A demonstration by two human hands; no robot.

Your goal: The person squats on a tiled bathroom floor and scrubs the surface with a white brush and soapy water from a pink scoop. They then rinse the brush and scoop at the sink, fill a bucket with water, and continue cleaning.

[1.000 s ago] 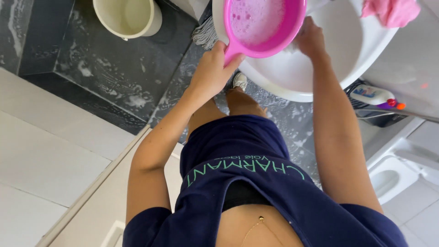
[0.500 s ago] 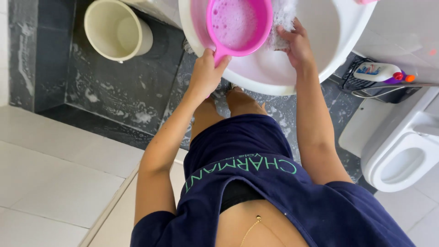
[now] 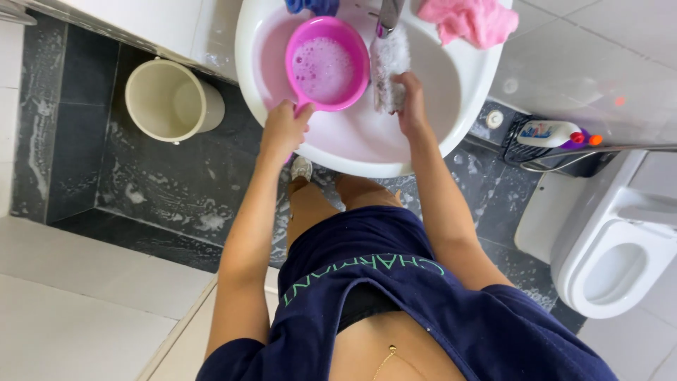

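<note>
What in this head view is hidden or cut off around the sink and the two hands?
- Tap: cut off by the top edge; only its lower part shows.
- Blue item: mostly past the top edge; kind unclear.
- Brush: its lower end is hidden under the right hand.
- Scoop handle: covered by the left hand.
- Scoop contents: foam hides the bottom.
- Sink drain: not visible.

top: navy shirt (image 3: 395, 296), green lettering across it, hem raised over midriff | arms: bare, no sleeves seen past the elbow | waist: thin chain (image 3: 384, 361) | foot: pale shoe (image 3: 302, 168)
</note>
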